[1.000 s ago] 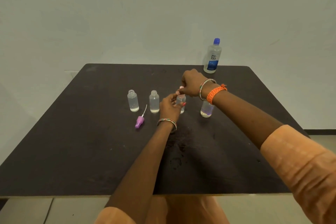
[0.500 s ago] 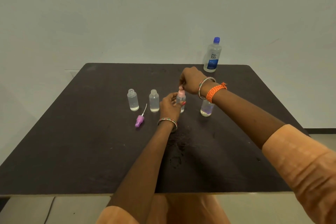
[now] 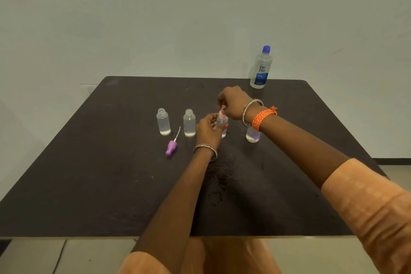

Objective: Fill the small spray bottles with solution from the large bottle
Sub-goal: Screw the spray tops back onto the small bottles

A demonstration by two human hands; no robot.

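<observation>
My left hand (image 3: 209,128) is gripping a small spray bottle (image 3: 222,125) upright on the table (image 3: 89,184); just above, my right hand (image 3: 233,102) is pinching its pink sprayer top (image 3: 222,113), best twisted straight down. The large solution bottle (image 3: 260,68) is standing capped, well beyond.

The left hand (image 3: 210,130) grips a small spray bottle (image 3: 222,123) standing on the dark table (image 3: 89,184), while the right hand (image 3: 234,102) pinches the pink spray top (image 3: 222,113) at its neck. Left of the left hand stand two open small bottles (image 3: 163,121) (image 3: 189,123), with a purple spray head (image 3: 171,147) lying before them. A fourth small bottle (image 3: 252,135) sits under the right wrist, and the large bottle (image 3: 260,68) stands beyond the right hand.
</observation>
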